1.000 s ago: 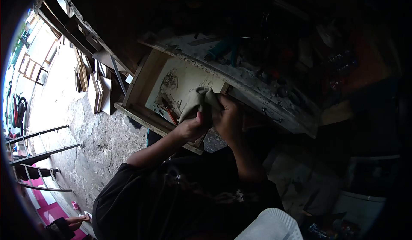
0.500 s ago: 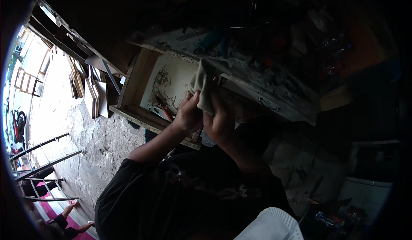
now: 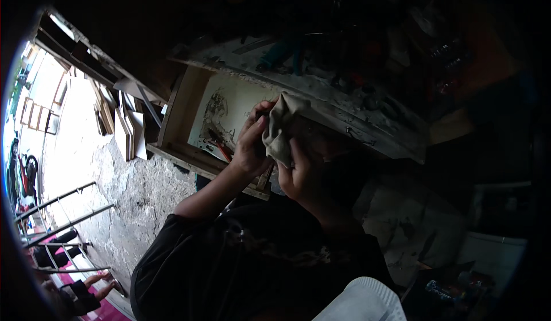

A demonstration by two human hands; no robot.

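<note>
A pale grey-beige cloth point(image 3: 280, 130) is bunched up between my two hands, above an open wooden drawer point(image 3: 179, 105). My left hand point(image 3: 250, 149) grips its left side with the fingers curled. From the right, my right hand point(image 3: 299, 174) pinches the lower part, thumb and fingers closed on the fabric. Whether something lies inside the folds cannot be seen. Down in the drawer, next to my left wrist, rests a slim red-handled tool point(image 3: 222, 150). The drawer's pale bottom is stained and peeling.
Behind the drawer, a dim worktop point(image 3: 252, 62) carries tools, among them a teal one point(image 3: 279, 55). Boards point(image 3: 127, 128) lean at the left. A metal rack point(image 3: 66, 220) stands on the cracked floor point(image 3: 138, 200). Another person's hands point(image 3: 102, 286) show at lower left.
The cloth has been turned and spread differently, its top now leaning right. My left fingers have moved up along it, and my right hand has shifted slightly lower.
</note>
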